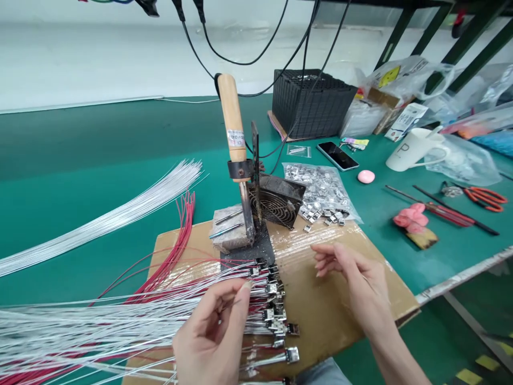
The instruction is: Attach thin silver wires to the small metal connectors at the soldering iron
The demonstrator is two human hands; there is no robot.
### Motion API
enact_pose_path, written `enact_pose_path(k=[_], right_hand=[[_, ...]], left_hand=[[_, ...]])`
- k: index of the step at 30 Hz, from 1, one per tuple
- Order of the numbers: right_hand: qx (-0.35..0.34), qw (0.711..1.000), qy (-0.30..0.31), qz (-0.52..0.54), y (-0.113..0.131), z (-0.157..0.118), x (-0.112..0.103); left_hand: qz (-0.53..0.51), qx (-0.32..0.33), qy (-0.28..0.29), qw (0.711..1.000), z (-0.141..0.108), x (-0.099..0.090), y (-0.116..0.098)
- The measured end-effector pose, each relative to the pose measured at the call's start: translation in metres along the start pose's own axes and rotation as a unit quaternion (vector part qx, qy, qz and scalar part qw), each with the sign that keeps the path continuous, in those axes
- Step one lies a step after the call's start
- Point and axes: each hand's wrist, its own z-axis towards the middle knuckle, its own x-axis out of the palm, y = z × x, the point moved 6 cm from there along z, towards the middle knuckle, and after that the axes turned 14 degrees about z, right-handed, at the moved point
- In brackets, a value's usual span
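Observation:
My left hand [216,331] is closed in a pinch over a bundle of white wires [120,321] and red wires [176,256]. What its thumb and forefinger grip is hidden. Small metal connectors [272,315] on the wire ends lie just right of those fingertips, on the cardboard [312,315]. My right hand [356,278] hovers above the cardboard's right side, fingers loosely stretched and nothing visible in them. Beyond the hands stands a soldering iron [232,117], its wooden handle up and its bent metal end down beside a greyish block [230,230].
A small black fan [276,200] sits behind the iron, near a bag of connectors [320,184]. Farther right are a phone [337,155], a white mug [412,149], a pink-wrapped brush [414,224] and orange-handled pliers [484,198]. A black crate [308,104] stands at the back; cables hang overhead.

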Motion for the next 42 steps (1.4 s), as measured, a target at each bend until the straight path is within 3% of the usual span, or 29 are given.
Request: enact_pose_path(k=[2,5,12,17,22,25,27,30,34,42], right_hand=[[-0.039,0.991,-0.012,-0.13,0.005,0.013,-0.014],[-0.089,0.962,0.005,-0.259,0.01,0.03,-0.019],[-0.134,0.911,0.105,-0.375,-0.002,0.062,0.012],[-0.144,0.901,0.107,-0.395,-0.006,0.065,0.017],[-0.115,0.93,0.092,-0.337,0.005,0.039,0.01],[-0.038,0.982,0.046,-0.179,0.01,0.019,0.011],[0.013,0.998,0.026,-0.056,0.011,0.006,0.019],[0.053,0.996,0.043,0.049,0.011,-0.01,0.041],[0.091,0.986,0.082,0.11,0.009,-0.021,0.065],[0.131,0.969,0.111,0.178,0.008,-0.027,0.082]], left_hand=[[0.001,0.021,-0.005,1.0,0.005,-0.003,0.005],[0.002,0.027,-0.015,1.0,0.008,-0.005,0.009],[0.018,0.03,-0.01,0.999,0.005,-0.007,-0.004],[0.02,0.027,-0.006,0.999,0.004,-0.007,-0.013],[0.033,0.013,0.002,0.999,0.005,-0.007,-0.014],[0.044,0.022,-0.004,0.999,0.005,-0.007,-0.014],[0.041,0.027,-0.005,0.999,0.005,-0.007,-0.014],[0.025,0.018,0.003,1.0,0.006,-0.005,-0.016],[0.014,0.017,0.012,1.0,0.006,-0.003,-0.019],[0.018,0.014,0.061,0.998,0.01,-0.003,-0.019]])
